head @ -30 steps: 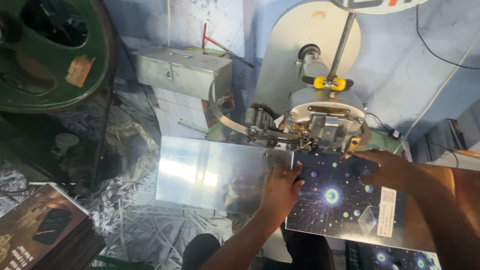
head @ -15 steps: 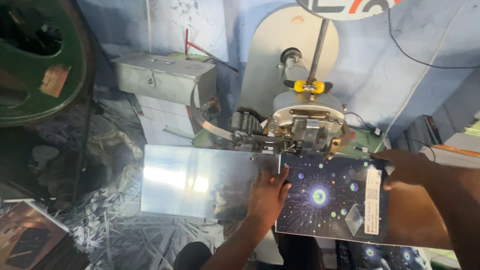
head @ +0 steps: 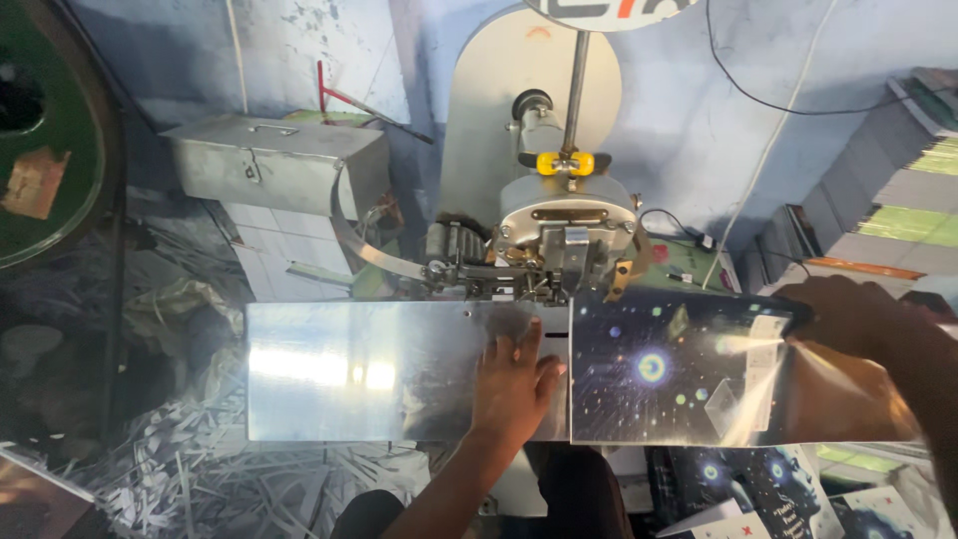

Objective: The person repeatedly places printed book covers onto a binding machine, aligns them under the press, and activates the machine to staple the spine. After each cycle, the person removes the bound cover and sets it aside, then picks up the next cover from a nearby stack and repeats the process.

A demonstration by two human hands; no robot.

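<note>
A glossy dark booklet with a starry cover lies open across the machine's shiny metal table. Its upper edge sits under the stitching head. My left hand rests flat on the metal table, fingers apart, touching the booklet's left edge. My right hand grips the booklet's upper right edge, with my forearm lying over its right part.
A grey metal box stands behind the table on the left. Paper trimmings litter the floor at lower left. Stacks of booklets rise at the right, and more starry covers lie below. A green wheel shows at far left.
The view has shifted a little, so the machine sits higher and further right. Both hands have kept their hold, and the booklet stays under the stitching head.
</note>
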